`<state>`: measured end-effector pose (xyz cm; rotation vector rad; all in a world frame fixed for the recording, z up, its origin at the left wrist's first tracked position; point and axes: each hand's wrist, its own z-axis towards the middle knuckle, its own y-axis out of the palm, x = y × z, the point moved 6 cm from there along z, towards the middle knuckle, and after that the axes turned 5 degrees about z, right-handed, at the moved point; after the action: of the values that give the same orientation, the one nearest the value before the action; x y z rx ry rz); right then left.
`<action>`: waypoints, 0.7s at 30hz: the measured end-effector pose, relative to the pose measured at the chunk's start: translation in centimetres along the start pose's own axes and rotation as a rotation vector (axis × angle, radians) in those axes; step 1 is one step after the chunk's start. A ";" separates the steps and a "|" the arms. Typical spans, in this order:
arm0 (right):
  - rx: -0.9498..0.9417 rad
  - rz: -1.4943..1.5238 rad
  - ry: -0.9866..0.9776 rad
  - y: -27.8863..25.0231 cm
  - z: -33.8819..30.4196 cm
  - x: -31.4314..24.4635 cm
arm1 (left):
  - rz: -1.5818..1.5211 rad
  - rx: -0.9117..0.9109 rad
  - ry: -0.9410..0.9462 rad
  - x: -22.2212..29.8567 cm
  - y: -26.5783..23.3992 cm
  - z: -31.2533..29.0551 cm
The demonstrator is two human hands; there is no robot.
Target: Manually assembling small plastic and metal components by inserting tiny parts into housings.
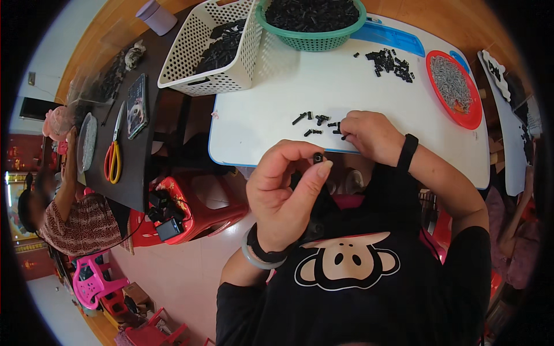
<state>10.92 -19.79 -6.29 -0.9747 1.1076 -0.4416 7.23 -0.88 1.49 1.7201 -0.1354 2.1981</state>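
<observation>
My left hand (283, 193) is raised in front of the table's near edge, thumb and forefinger pinching a small black cylindrical part (318, 157) with its round end showing. On the white table, my right hand (369, 134) rests near the front edge, its fingertips closed around a small black piece (344, 137) that is mostly hidden. Just left of those fingers lie several loose black parts (321, 119), some short and some longer like thin rods.
A white perforated basket (228, 81) and a green basket (314, 41) hold black parts. A black pile (392, 64) lies beside a red plate (474, 115) of grey metal pieces. Yellow-handled scissors (113, 162) and a phone (137, 106) lie on the dark table, where another person (81, 222) sits.
</observation>
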 end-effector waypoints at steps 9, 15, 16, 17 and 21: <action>0.080 1.080 0.289 -3.4 -1.6 -4.1 | 0.079 0.038 0.012 0.1 0.0 -0.5; 0.286 0.910 -0.211 -7.4 -3.1 -10.1 | 0.090 -0.162 0.060 1.4 1.2 -0.7; 0.324 0.944 -0.226 -7.6 -3.3 -10.4 | 0.090 -0.161 0.060 1.3 1.5 -0.7; 0.361 0.978 -0.240 -7.7 -3.6 -10.7 | 0.039 -0.152 0.073 1.3 1.6 -0.7; 0.403 1.239 -0.144 -7.1 -3.9 -10.6 | -0.062 -0.199 -0.071 1.2 1.8 -1.5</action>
<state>4.13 -17.53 4.92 0.1291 1.2121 0.4094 5.03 -1.88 2.47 1.6692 -0.3033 2.0069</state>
